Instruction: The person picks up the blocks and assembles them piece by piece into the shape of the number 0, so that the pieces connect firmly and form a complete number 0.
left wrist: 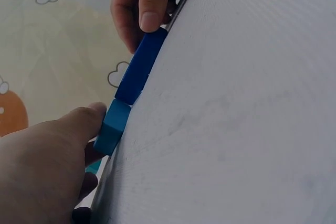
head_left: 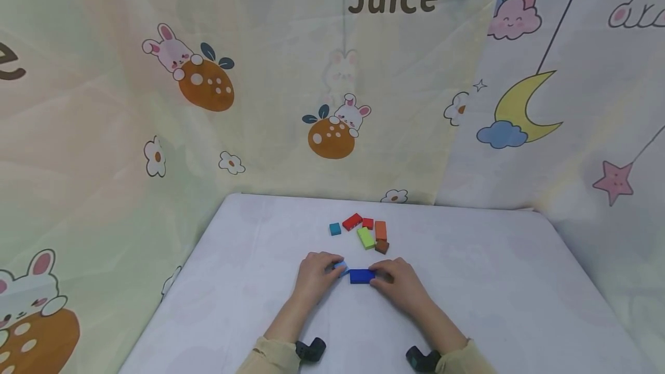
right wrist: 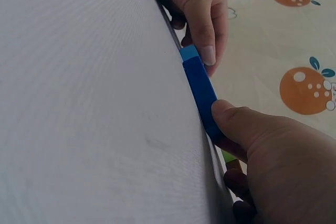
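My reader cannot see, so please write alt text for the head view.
A person's left hand pinches a light blue block and the right hand a dark blue block at a white table. Six more coloured blocks lie beyond.

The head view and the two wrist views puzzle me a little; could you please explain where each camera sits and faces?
Head: worn on the person's head, facing forward and down over the white table; left hand, right hand and sleeves show.
Left wrist: looks along the left hand, lower left, toward the light-blue block; the right hand shows at top.
Right wrist: looks along the right hand, lower right, toward the dark-blue block; the left hand shows at top.
Shared: both wrist views show both blocks.
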`<state>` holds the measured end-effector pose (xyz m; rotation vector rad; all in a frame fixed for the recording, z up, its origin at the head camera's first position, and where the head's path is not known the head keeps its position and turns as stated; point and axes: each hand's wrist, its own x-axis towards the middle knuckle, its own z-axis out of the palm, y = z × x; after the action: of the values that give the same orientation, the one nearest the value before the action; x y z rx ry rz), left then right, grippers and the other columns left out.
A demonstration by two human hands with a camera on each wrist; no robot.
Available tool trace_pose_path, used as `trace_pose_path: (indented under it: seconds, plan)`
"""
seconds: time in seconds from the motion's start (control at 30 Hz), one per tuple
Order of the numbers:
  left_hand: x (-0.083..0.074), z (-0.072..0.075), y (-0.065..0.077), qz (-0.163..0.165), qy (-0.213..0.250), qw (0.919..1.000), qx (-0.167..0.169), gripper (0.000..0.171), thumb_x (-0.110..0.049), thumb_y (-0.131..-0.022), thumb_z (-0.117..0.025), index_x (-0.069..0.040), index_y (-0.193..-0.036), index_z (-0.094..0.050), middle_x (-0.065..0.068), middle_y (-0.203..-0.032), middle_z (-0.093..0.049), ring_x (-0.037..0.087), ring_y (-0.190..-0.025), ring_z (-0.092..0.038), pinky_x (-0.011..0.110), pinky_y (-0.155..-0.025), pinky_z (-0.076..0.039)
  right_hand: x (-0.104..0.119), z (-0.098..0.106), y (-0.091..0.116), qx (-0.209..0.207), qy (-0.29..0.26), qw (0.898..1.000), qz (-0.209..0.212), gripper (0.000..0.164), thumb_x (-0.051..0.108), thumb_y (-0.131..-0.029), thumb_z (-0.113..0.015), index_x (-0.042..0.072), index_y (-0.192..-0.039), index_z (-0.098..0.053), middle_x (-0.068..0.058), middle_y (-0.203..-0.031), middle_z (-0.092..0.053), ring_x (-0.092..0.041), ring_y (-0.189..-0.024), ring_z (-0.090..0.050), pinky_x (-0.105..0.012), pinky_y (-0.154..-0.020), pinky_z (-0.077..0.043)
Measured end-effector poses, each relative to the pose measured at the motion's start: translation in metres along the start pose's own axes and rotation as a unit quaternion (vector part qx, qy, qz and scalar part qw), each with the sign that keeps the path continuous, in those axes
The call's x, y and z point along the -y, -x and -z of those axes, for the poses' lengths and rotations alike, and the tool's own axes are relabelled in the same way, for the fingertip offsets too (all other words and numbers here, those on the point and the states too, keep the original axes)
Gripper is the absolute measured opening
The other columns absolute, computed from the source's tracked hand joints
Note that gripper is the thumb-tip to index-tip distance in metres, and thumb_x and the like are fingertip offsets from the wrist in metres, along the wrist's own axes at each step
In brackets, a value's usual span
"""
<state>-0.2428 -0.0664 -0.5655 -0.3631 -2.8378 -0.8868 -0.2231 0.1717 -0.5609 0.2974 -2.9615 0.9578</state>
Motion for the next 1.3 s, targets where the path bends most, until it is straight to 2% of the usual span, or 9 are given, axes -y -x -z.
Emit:
trace_pose_path:
  seconds: [0.17, 0.4, 0.6, 0.8, 1.13, 1.3]
  plan:
    - [-0.002, 0.002, 0.000, 0.001, 0.004, 1.0000, -0.002, 0.030, -0.046, -0.091, -0.068, -0.031, -0.116, -0.072, -0.011, -0.112, -0.072, 0.011, -0.107, -0.060, 0.037, -0.094, -0.049, 0.001, 0.000, 0.000, 0.001, 0.000, 1.000, 0.005, 0.029, 0.037, -0.084, -0.078, 0.037, -0.112, -0.071, 0.017, -0.109, -0.069, -0.007, -0.095, -0.050, -0.030, -0.082, -0.044]
    - [-0.004, 0.000, 0.000, 0.023, 0.016, 0.9996, 0.008, 0.034, -0.047, -0.090, -0.069, -0.032, -0.121, -0.068, -0.010, -0.117, -0.069, 0.014, -0.113, -0.058, 0.042, -0.097, -0.049, -0.002, -0.001, 0.001, -0.004, 0.007, 1.000, 0.016, 0.029, 0.037, -0.084, -0.078, 0.037, -0.112, -0.070, 0.016, -0.109, -0.069, -0.007, -0.094, -0.050, -0.029, -0.080, -0.044]
    - [-0.007, -0.004, 0.002, 0.028, 0.037, 0.9989, 0.005, 0.025, -0.049, -0.087, -0.072, -0.034, -0.107, -0.069, -0.008, -0.118, -0.066, 0.015, -0.113, -0.058, 0.042, -0.098, -0.048, -0.002, -0.001, 0.000, -0.002, 0.004, 1.000, 0.007, 0.030, 0.038, -0.084, -0.078, 0.038, -0.112, -0.070, 0.016, -0.109, -0.069, -0.007, -0.094, -0.050, -0.029, -0.080, -0.044]
    - [-0.010, -0.005, 0.003, 0.025, 0.020, 0.9995, -0.009, 0.024, -0.049, -0.084, -0.074, -0.031, -0.100, -0.069, -0.005, -0.115, -0.065, 0.015, -0.108, -0.059, 0.040, -0.094, -0.049, -0.001, 0.000, 0.000, -0.004, -0.004, 1.000, 0.008, 0.029, 0.037, -0.084, -0.078, 0.037, -0.112, -0.070, 0.016, -0.108, -0.069, -0.007, -0.094, -0.050, -0.029, -0.079, -0.044]
    - [-0.011, -0.009, 0.004, 0.015, -0.012, 0.9998, -0.006, 0.029, -0.051, -0.084, -0.074, -0.029, -0.102, -0.067, -0.004, -0.115, -0.065, 0.015, -0.105, -0.057, 0.037, -0.090, -0.048, 0.001, 0.002, 0.001, -0.011, 0.003, 0.999, 0.031, 0.029, 0.036, -0.084, -0.078, 0.033, -0.112, -0.071, 0.014, -0.109, -0.070, -0.006, -0.093, -0.049, -0.029, -0.079, -0.043]
    - [-0.011, -0.009, 0.004, 0.013, -0.016, 0.9998, -0.004, 0.030, -0.053, -0.085, -0.072, -0.028, -0.102, -0.066, -0.005, -0.114, -0.065, 0.015, -0.104, -0.057, 0.037, -0.088, -0.048, 0.001, 0.002, 0.001, -0.008, 0.000, 1.000, 0.027, 0.029, 0.036, -0.084, -0.079, 0.033, -0.112, -0.071, 0.014, -0.109, -0.070, -0.007, -0.094, -0.050, -0.030, -0.081, -0.043]
